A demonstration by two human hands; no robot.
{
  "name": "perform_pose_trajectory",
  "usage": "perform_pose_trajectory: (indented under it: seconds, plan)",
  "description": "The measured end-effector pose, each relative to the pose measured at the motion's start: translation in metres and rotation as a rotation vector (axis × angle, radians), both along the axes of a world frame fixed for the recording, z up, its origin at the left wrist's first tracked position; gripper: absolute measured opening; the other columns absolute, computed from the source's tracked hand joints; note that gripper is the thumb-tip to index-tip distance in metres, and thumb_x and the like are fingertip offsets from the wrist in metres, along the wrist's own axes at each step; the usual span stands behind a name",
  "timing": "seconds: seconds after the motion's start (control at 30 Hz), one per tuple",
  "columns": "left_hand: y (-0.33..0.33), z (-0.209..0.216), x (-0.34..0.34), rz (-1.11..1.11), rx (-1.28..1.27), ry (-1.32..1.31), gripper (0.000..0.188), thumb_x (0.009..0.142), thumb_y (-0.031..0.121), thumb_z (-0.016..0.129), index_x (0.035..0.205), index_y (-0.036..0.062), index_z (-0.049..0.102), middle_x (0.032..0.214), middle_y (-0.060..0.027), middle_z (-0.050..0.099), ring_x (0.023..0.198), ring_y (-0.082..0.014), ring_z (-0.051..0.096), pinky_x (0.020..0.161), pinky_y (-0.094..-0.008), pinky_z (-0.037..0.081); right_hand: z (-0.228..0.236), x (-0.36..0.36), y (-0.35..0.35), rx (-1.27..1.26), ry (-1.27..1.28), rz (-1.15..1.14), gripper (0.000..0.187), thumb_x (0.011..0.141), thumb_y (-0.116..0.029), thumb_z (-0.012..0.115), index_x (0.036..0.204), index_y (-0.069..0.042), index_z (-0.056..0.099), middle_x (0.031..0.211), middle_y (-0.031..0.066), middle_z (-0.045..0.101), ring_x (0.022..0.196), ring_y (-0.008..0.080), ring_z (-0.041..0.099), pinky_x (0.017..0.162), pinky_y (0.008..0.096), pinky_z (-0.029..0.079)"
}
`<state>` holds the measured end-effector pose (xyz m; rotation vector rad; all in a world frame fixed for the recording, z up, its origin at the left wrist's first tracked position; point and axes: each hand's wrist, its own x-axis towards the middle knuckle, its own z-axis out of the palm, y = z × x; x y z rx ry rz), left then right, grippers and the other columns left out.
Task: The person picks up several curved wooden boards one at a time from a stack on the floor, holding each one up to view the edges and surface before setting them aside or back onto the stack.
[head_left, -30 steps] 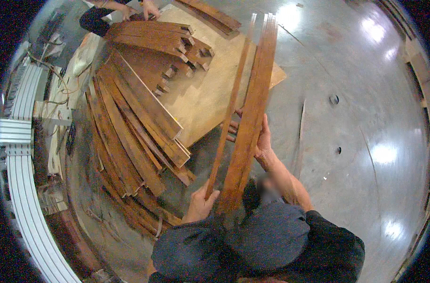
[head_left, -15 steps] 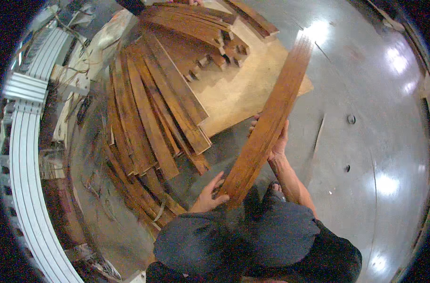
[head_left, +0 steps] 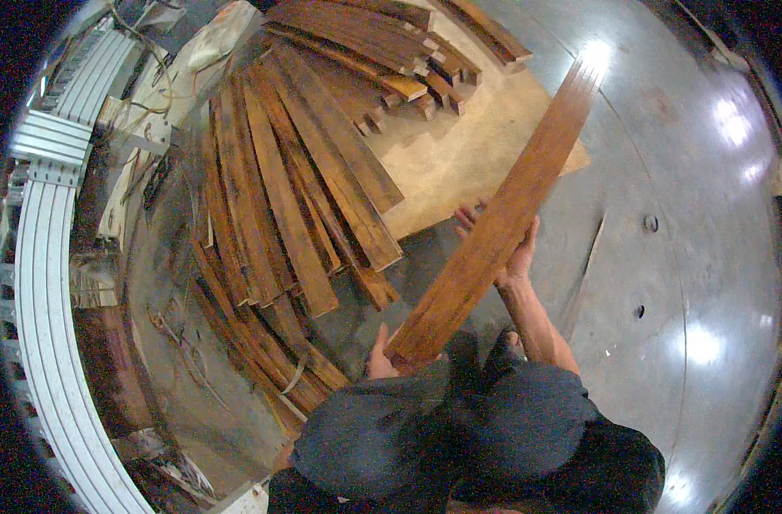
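A long brown wooden floorboard [head_left: 494,231] slants from my lap up to the far right, over the floor. My right hand [head_left: 519,257] carries it from below near its middle; the palm shows along the right edge and spread fingertips stick out past the left edge. At the near end, my left hand [head_left: 380,355] holds the board's left corner, thumb upright beside it and the other fingers mostly hidden. Left of the board, several similar floorboards [head_left: 271,188] lie fanned out in a loose pile.
A plywood sheet [head_left: 442,171] lies beyond, bearing more stacked boards [head_left: 348,38] with uneven ends. Strapped boards [head_left: 262,343] lie near my left knee. White metal beams [head_left: 48,257] run along the left. Grey shiny concrete floor [head_left: 665,257] spreads to the right, with a thin strip [head_left: 592,253] on it.
My left hand has shifted to the board's near left corner, its thumb no longer over the top face. The right hand's fingers have spread. The board's far end sits farther right in view.
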<state>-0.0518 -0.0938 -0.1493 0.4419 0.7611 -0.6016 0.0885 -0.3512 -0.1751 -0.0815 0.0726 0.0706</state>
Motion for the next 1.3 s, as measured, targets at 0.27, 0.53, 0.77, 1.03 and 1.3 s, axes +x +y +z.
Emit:
perform_pose_trajectory:
  seconds: [0.27, 0.53, 0.77, 1.03, 1.3]
  plan:
    - [-0.012, -0.016, 0.015, -0.065, 0.097, -0.008, 0.06, 0.099, 0.052, 0.042, 0.137, 0.0057, 0.051, 0.132, -0.0186, 0.059, 0.114, -0.0411, 0.06, 0.088, -0.0595, 0.053, 0.001, -0.004, 0.001, -0.059, 0.035, 0.028, 0.107, 0.081, -0.08, 0.047, 0.143, 0.006, 0.034, 0.147, 0.0299, 0.037, 0.134, 0.0439, 0.04, 0.11, 0.055, 0.035]
    - [-0.008, -0.038, 0.013, -0.152, 0.239, -0.071, 0.056, 0.098, 0.047, 0.048, 0.136, 0.0054, 0.052, 0.13, -0.0186, 0.06, 0.113, -0.0407, 0.061, 0.089, -0.0552, 0.053, -0.015, -0.008, 0.007, -0.035, 0.036, -0.01, 0.101, 0.081, -0.083, 0.043, 0.133, 0.004, 0.046, 0.123, 0.0236, 0.058, 0.112, 0.0377, 0.058, 0.099, 0.05, 0.046]
    - [0.016, 0.023, 0.026, -0.494, 0.926, -0.363, 0.064, 0.088, 0.043, 0.065, 0.132, -0.0016, 0.053, 0.13, -0.0186, 0.059, 0.114, -0.0376, 0.06, 0.092, -0.0473, 0.051, -0.002, -0.013, 0.011, -0.092, 0.206, -0.048, 0.093, 0.083, -0.082, 0.041, 0.127, 0.0, 0.052, 0.11, 0.021, 0.065, 0.097, 0.0351, 0.064, 0.089, 0.0477, 0.053]
    - [-0.03, 0.103, 0.063, -1.306, 1.61, -1.242, 0.108, 0.071, 0.041, 0.083, 0.146, -0.0075, 0.023, 0.133, -0.03, 0.048, 0.123, -0.0433, 0.049, 0.099, -0.0463, 0.045, -0.002, -0.018, 0.03, -0.073, 0.23, -0.078, 0.093, 0.083, -0.083, 0.04, 0.129, -0.004, 0.051, 0.111, 0.0196, 0.065, 0.101, 0.0348, 0.064, 0.09, 0.0486, 0.053]
    - [-0.031, 0.074, 0.079, -1.16, 1.626, -1.202, 0.09, 0.063, 0.023, 0.084, 0.135, 0.0, 0.035, 0.123, -0.0255, 0.052, 0.116, -0.0429, 0.052, 0.097, -0.0484, 0.045, -0.002, -0.039, 0.036, -0.318, 0.298, 0.155, 0.095, 0.086, -0.081, 0.035, 0.14, -0.004, 0.045, 0.127, 0.0169, 0.061, 0.117, 0.0303, 0.057, 0.104, 0.047, 0.042]
